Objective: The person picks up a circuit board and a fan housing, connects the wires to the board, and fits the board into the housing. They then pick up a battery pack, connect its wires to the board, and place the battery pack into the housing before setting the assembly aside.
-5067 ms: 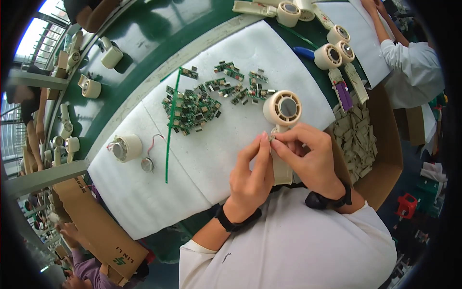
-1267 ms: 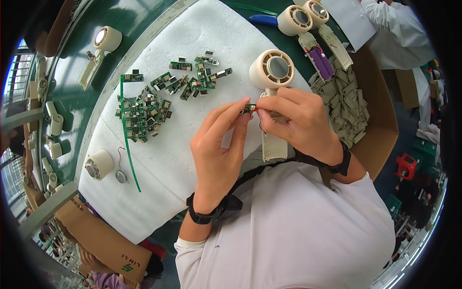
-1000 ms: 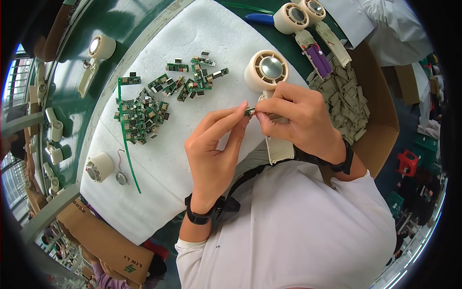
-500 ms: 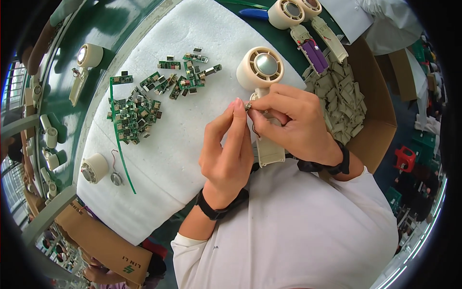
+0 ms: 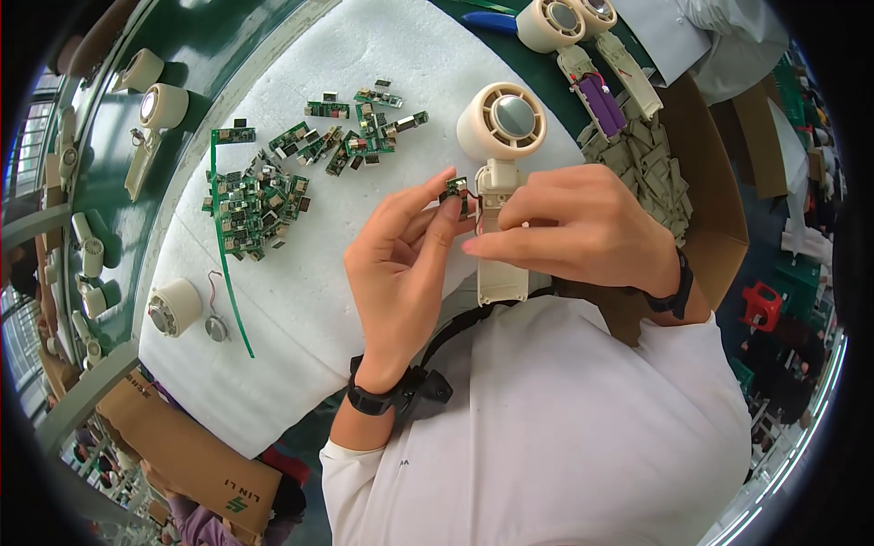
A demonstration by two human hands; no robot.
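A small green circuit board (image 5: 454,188) is pinched between the thumb and forefinger of my left hand (image 5: 398,264). Thin dark wire runs from beside it toward the cream handle half (image 5: 502,280) of a handheld fan. The fan's round head (image 5: 470,125), with a silver disc in its middle, lies on the white foam just beyond my hands. Over the handle reaches my right hand (image 5: 587,223), its thumb and forefinger apart; the curled fingers behind them are partly hidden.
A heap of circuit boards (image 5: 259,205) lies left on the foam sheet (image 5: 300,346), beside a green strip (image 5: 234,305). A loose fan head (image 5: 177,307) and a wired silver disc (image 5: 216,328) sit nearer. At right, a carton (image 5: 724,205) holds cream shells (image 5: 651,173).
My hands have drawn apart from their shared pinch. The left moved left, keeping the circuit board, now more visible; my right hand shifted right and its thumb and forefinger spread.
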